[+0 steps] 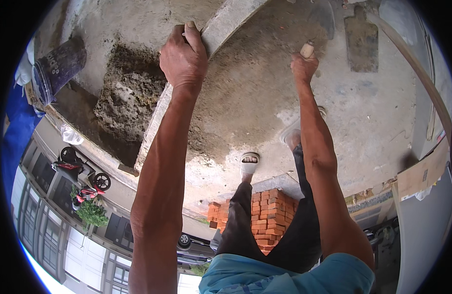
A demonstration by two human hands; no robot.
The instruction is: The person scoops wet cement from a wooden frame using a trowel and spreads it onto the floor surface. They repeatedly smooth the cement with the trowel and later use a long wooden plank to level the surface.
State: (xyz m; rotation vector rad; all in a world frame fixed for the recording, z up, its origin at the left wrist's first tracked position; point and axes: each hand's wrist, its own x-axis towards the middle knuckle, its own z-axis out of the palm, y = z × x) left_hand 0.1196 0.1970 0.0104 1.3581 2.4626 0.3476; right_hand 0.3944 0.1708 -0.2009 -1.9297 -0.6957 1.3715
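Observation:
My left hand (184,59) is closed, thumb uppermost, over a long pale grey strip (236,17) that runs slantwise across the ground. Whether that strip is a board or a low wall edge I cannot tell, and what lies inside the fingers is hidden. Farther right, my right hand (304,68) is wrapped round the light wooden handle of a trowel (322,19), whose grey blade points away from me over rough, damp-looking brown ground (240,88). Left of the strip rises a heap of dark, crumbly mortar or soil (125,95).
A dark bucket (64,66) lies tipped at the left. A muddy flat rectangular blade or board (361,44) rests at the far right, near a curved wooden strip (422,73). Stacked orange bricks (270,215) stand behind my feet. A motorcycle (76,169) is parked beyond the left edge.

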